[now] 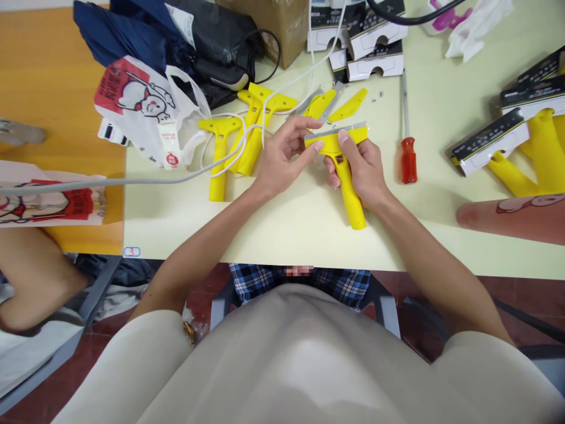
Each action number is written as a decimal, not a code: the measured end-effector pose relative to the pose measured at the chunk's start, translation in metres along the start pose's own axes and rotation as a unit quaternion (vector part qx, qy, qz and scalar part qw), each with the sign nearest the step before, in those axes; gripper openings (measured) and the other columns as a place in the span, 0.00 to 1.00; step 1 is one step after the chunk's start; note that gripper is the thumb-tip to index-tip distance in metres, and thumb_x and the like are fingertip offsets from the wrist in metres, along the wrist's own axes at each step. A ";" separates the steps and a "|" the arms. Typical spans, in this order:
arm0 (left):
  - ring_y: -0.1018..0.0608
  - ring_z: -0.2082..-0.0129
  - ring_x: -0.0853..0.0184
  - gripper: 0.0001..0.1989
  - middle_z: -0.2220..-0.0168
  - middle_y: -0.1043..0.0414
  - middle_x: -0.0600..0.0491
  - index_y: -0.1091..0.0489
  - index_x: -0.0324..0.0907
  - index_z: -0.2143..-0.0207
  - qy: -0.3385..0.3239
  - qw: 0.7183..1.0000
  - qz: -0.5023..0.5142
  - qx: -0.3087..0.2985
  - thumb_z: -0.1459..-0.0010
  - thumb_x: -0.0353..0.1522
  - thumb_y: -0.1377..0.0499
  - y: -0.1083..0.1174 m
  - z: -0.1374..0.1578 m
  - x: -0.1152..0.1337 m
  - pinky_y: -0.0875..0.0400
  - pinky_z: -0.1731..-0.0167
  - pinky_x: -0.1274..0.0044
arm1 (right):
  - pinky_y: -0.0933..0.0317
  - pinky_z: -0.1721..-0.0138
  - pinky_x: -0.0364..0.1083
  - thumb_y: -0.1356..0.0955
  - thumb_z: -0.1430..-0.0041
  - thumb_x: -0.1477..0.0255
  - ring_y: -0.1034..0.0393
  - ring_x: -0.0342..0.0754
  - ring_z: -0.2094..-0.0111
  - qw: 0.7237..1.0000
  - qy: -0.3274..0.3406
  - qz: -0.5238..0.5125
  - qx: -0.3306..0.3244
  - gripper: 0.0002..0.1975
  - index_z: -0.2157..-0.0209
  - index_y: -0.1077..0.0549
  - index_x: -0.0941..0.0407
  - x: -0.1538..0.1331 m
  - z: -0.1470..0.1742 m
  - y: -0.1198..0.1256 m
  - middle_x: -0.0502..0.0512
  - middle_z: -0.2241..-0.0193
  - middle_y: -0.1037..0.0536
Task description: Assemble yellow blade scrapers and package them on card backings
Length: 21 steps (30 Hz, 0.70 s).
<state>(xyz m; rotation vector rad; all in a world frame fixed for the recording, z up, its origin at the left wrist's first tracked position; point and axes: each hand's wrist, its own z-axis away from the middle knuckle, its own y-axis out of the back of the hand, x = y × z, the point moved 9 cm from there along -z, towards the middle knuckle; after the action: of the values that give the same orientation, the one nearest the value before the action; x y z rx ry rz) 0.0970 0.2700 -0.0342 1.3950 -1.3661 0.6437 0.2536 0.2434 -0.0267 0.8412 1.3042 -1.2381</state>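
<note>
A yellow scraper (351, 197) with a wide head and a grey metal blade along its top edge is held above the table, its handle pointing down toward me. My right hand (364, 168) is closed around the right part of the head, thumb on its front. At the left end, my left hand (282, 153) has its thumb on the head and its index finger stretched past the blade; its other fingers are curled and partly hidden. Just beyond lie a loose yellow cover plate (348, 106), grey blades (332, 101) and several small screws (374, 100).
More yellow scrapers (217, 159) lie left under a white cable (241, 156). A red-handled screwdriver (408, 159) rests to the right. Black-and-white boxes (375, 62) are stacked behind; boxed scrapers (489, 141) and a pink cup (507, 218) stand right. Bags (150, 100) occupy the back left.
</note>
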 end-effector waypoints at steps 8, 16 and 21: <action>0.11 0.59 0.63 0.29 0.48 0.15 0.50 0.17 0.54 0.40 -0.018 0.999 0.044 0.022 0.26 0.63 0.35 0.005 -0.002 -0.005 0.10 0.60 0.66 | 0.37 0.77 0.44 0.23 0.31 0.38 0.34 0.39 0.79 1.000 -0.005 -0.026 -0.003 0.34 0.61 0.31 0.55 -0.001 0.003 -0.002 0.50 0.70 0.25; 0.16 0.71 0.72 0.17 0.53 0.12 0.54 0.12 0.52 0.47 -0.049 0.989 0.135 0.034 0.28 0.51 0.26 0.010 -0.007 0.002 0.16 0.70 0.74 | 0.37 0.75 0.43 0.24 0.30 0.39 0.33 0.39 0.79 0.998 -0.010 -0.049 -0.031 0.33 0.59 0.30 0.56 -0.002 0.004 -0.006 0.51 0.69 0.24; 0.14 0.70 0.72 0.12 0.54 0.11 0.55 0.11 0.54 0.47 -0.062 0.982 0.174 0.038 0.26 0.46 0.27 0.011 -0.007 0.009 0.15 0.68 0.74 | 0.36 0.75 0.43 0.24 0.29 0.44 0.32 0.39 0.78 0.996 -0.025 -0.078 -0.036 0.28 0.57 0.29 0.56 0.001 0.005 -0.006 0.51 0.68 0.24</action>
<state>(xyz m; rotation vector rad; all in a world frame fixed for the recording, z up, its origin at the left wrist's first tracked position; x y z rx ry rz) 0.0902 0.2751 -0.0201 1.2826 -1.7224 0.8559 0.2487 0.2373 -0.0261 0.6617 1.3866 -1.3176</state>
